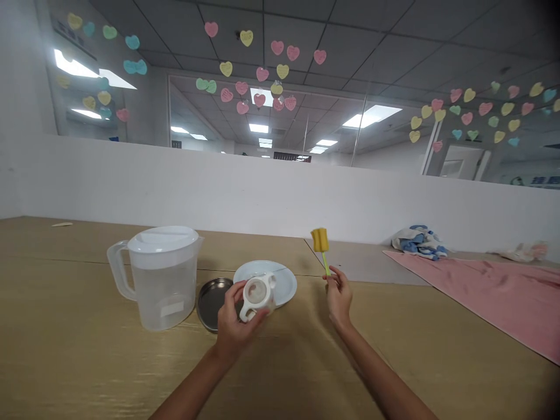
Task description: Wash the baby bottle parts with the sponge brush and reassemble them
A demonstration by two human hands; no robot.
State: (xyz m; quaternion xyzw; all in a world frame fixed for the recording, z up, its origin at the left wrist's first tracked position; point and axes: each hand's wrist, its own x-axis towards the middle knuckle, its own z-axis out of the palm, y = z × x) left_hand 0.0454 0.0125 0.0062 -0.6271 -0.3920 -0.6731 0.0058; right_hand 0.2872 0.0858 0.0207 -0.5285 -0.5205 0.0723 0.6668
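My left hand grips a small white two-handled cup by its sides, its round opening facing me. The cup is held above the near part of a white plate. To the right, my right hand is closed on the thin green handle of a yellow sponge brush, which points upward with the sponge at the top. A dark round metal tray lies left of the plate, partly hidden by my left hand. Left of the tray is a clear lidded pitcher.
A pink cloth covers the table's right side, with a crumpled blue and white cloth behind it. A low white wall with glass above bounds the tan table at the back.
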